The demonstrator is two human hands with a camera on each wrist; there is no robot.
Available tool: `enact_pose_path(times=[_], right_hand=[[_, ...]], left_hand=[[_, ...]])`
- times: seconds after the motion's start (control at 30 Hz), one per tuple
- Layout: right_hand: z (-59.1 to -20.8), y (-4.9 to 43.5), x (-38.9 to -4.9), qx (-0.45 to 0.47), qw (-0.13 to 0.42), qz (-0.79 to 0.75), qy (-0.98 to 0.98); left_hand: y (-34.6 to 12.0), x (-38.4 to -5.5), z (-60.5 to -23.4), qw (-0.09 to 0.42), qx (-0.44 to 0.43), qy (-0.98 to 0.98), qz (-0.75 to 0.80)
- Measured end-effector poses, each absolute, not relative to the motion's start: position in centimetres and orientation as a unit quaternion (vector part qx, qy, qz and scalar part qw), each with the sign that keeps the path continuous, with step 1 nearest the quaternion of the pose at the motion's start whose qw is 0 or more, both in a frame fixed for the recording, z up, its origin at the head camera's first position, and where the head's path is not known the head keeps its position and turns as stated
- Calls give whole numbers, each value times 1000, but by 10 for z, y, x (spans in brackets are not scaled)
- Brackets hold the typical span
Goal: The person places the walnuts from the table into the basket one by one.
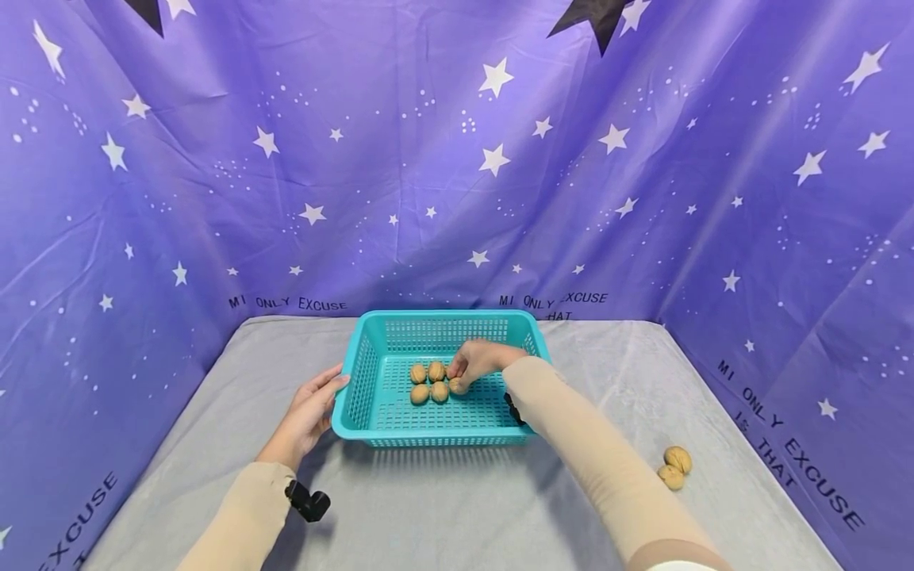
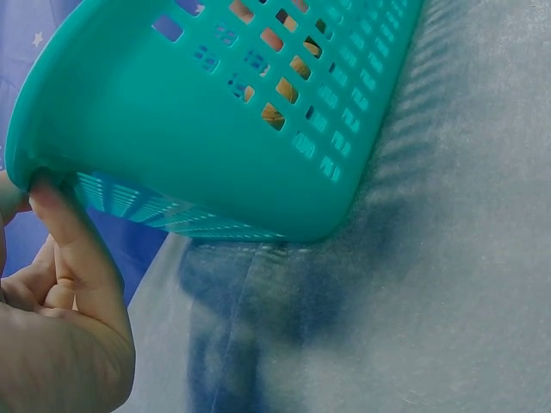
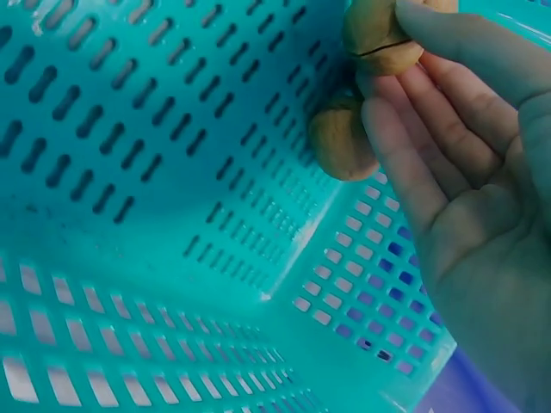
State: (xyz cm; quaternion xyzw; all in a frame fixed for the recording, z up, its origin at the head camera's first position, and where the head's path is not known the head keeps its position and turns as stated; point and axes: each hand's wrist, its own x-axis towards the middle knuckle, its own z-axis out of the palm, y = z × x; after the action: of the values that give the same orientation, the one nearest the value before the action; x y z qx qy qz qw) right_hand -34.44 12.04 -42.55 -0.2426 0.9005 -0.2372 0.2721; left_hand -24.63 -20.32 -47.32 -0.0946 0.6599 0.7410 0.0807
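A turquoise plastic basket [image 1: 443, 438] with perforated walls stands on the cloth. My left hand [image 1: 311, 412] grips its left rim, with the thumb [image 2: 65, 215] against the rim's edge in the left wrist view. My right hand [image 1: 480, 361] reaches into the basket. Between its thumb and fingers it pinches a walnut [image 3: 379, 43], at the right end of the front row. Another walnut [image 3: 343, 142] lies against the fingertips, partly hidden by the hand in the head view. Left of these sit more walnuts in two short rows, including a back one [image 1: 417, 373] and a front one [image 1: 419, 394].
Two walnuts [image 1: 674, 466] lie touching each other on the grey cloth [image 1: 428, 507], right of my right forearm. A purple star-patterned curtain [image 1: 400, 198] rises behind the table and along both sides.
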Motion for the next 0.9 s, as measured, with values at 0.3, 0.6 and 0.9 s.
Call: enact_pose_path(times=[0.3, 0.6, 0.9], right_hand=[[-437, 115, -344, -228, 256, -219, 913], [-435, 115, -342, -225, 257, -219, 914], [-409, 118, -340, -256, 263, -226, 902]], left_hand=[[-202, -246, -472, 80, -95, 664, 737], [-202, -246, -472, 83, -99, 662, 738], [-203, -247, -472, 82, -99, 662, 738]])
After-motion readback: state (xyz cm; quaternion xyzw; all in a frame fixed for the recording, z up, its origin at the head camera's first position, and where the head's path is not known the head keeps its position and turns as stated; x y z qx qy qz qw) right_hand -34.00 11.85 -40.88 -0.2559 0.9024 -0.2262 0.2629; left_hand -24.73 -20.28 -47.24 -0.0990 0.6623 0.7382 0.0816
